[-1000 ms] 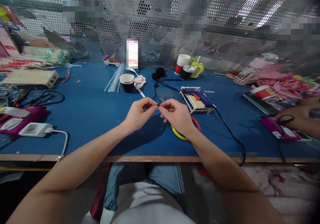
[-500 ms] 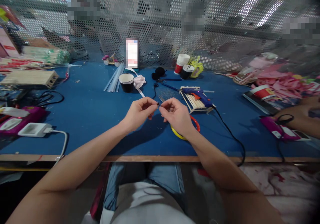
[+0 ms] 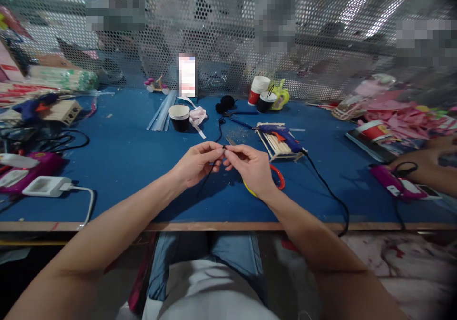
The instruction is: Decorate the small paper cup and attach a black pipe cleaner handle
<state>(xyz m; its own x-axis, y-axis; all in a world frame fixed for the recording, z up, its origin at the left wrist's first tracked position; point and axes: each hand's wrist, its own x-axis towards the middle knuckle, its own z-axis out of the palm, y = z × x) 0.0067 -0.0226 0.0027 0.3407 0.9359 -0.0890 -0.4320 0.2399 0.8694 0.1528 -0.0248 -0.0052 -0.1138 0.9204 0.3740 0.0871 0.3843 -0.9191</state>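
Note:
My left hand (image 3: 194, 164) and my right hand (image 3: 252, 167) meet over the middle of the blue table (image 3: 124, 153). Both pinch a thin black cord (image 3: 223, 147) at their fingertips, where it looks looped or knotted. One stretch of it runs back toward two black fluffy balls (image 3: 225, 104); another hangs below my left fingers. Scissors with red and yellow handles (image 3: 279, 177) lie partly hidden under my right hand. Behind that hand, a blue glue gun (image 3: 282, 135) rests on a small rack of wooden sticks (image 3: 273, 144).
A black paper cup (image 3: 179, 118) and pink ribbon (image 3: 198, 116) stand left of centre, near clear sticks (image 3: 162, 113). A lit phone (image 3: 187, 77) leans at the back. Another person's hand (image 3: 424, 160) is at the right, by a purple power strip (image 3: 396, 182).
The black cord shows more clearly between my fingertips, with an end now hanging below my left hand. A second blue glue gun has appeared on the wooden sticks at the far left.

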